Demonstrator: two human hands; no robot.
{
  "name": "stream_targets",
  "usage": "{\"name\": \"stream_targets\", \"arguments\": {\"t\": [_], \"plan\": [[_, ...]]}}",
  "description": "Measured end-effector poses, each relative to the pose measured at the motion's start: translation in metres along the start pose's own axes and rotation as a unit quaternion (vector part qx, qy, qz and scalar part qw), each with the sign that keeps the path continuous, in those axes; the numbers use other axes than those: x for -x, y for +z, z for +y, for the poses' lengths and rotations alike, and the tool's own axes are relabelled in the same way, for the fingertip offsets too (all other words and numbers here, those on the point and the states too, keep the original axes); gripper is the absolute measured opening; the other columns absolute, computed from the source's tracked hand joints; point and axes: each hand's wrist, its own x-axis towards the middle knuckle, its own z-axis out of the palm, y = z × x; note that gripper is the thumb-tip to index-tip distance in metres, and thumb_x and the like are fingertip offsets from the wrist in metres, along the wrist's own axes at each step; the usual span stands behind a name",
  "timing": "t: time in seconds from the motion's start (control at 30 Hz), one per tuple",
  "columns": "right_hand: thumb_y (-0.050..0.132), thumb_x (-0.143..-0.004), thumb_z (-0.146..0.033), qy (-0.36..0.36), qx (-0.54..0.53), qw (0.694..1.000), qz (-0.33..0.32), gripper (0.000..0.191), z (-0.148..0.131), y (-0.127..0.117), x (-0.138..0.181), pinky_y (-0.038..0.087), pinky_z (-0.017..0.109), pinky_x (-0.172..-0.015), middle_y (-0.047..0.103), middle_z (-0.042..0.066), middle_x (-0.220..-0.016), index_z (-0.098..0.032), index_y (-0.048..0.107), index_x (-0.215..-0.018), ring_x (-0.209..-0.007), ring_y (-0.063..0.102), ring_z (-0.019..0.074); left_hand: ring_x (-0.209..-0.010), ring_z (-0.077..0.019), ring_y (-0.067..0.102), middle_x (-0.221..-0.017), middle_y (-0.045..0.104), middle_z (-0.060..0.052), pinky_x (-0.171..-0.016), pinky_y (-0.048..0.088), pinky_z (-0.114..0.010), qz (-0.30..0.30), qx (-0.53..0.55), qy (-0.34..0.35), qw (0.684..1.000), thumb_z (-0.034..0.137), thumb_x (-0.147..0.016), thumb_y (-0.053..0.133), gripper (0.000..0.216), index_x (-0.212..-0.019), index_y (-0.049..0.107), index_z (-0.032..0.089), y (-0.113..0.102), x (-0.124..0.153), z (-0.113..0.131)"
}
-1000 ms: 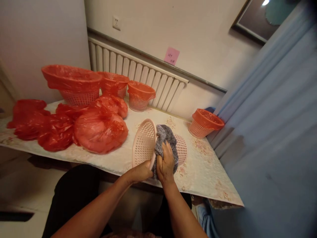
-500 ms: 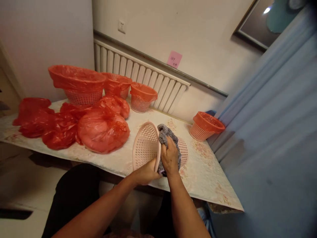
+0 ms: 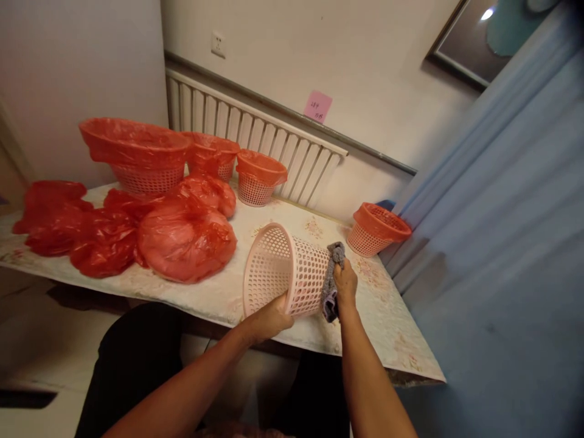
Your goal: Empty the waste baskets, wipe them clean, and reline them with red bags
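Note:
A pale pink perforated plastic basket (image 3: 308, 275) lies on its side over the table, its open mouth facing left. My left hand (image 3: 270, 317) grips the near part of its rim, some fingers inside the mouth. My right hand (image 3: 345, 285) is closed on a grey cloth (image 3: 329, 289), which is pressed against the basket's base end. The base itself is hidden behind the cloth and hand.
Several baskets lined with red bags stand along the back, including a large one (image 3: 148, 176) and a smaller one (image 3: 256, 188). Another lined basket (image 3: 367, 240) is at right, by the blue curtain (image 3: 493, 243). Red plastic bags (image 3: 187, 243) cover the table's left. A radiator (image 3: 269, 137) is behind.
My right hand has moved the grey cloth to the right, from beside the rim to the basket's base end, uncovering the basket's side. My left hand keeps its hold on the rim.

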Motion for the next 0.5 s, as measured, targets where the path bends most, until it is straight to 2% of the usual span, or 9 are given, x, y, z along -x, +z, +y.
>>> {"name": "stream_targets", "arguments": {"t": [0.13, 0.23, 0.3, 0.37, 0.5], "plan": [[0.032, -0.082, -0.032, 0.048, -0.007, 0.997, 0.057, 0.035, 0.017, 0.000, 0.016, 0.037, 0.030, -0.065, 0.061, 0.007, -0.080, -0.018, 0.060, -0.096, -0.073, 0.053, 0.0226, -0.124, -0.0240, 0.051, -0.128, 0.063, -0.006, -0.114, 0.029, -0.046, -0.011, -0.021, -0.009, 1.000, 0.001, -0.064, 0.055, 0.067, -0.129, 0.055, 0.019, -0.008, 0.000, -0.007], [0.028, -0.084, -0.032, 0.076, -0.021, 0.992, 0.094, 0.038, 0.011, 0.006, 0.044, 0.040, 0.033, -0.070, 0.064, 0.011, -0.088, -0.017, 0.058, -0.101, -0.081, 0.057, 0.0255, -0.120, -0.0228, 0.054, -0.127, 0.064, -0.005, -0.114, 0.029, -0.046, -0.038, -0.015, -0.014, 0.999, -0.001, -0.059, 0.052, 0.070, -0.126, 0.057, 0.019, -0.013, -0.001, -0.008], [0.029, -0.085, -0.032, 0.069, -0.038, 0.992, 0.103, 0.040, 0.001, 0.014, 0.068, 0.042, 0.036, -0.077, 0.064, 0.015, -0.099, -0.015, 0.057, -0.108, -0.093, 0.058, 0.0277, -0.119, -0.0225, 0.055, -0.125, 0.064, -0.006, -0.113, 0.029, -0.044, -0.043, -0.021, -0.016, 0.999, 0.001, -0.061, 0.054, 0.065, -0.124, 0.058, 0.017, -0.016, -0.001, -0.006], [0.031, -0.086, -0.032, 0.025, -0.067, 0.992, 0.100, 0.043, -0.011, 0.021, 0.092, 0.042, 0.040, -0.089, 0.061, 0.018, -0.115, -0.013, 0.055, -0.117, -0.111, 0.054, 0.0292, -0.116, -0.0226, 0.055, -0.122, 0.065, -0.006, -0.110, 0.034, -0.042, -0.039, -0.033, -0.022, 0.998, 0.006, -0.066, 0.057, 0.059, -0.123, 0.058, 0.016, -0.018, -0.001, -0.003], [0.034, -0.086, -0.024, -0.145, -0.105, 0.981, 0.078, 0.046, -0.040, 0.029, 0.123, 0.033, 0.051, -0.107, 0.053, 0.016, -0.134, -0.013, 0.051, -0.127, -0.132, 0.040, 0.0276, -0.101, -0.0217, 0.060, -0.107, 0.069, -0.005, -0.095, 0.046, -0.037, -0.031, -0.098, -0.070, 0.992, 0.006, -0.062, 0.053, 0.057, -0.118, 0.060, 0.014, -0.024, 0.002, -0.003]]}}
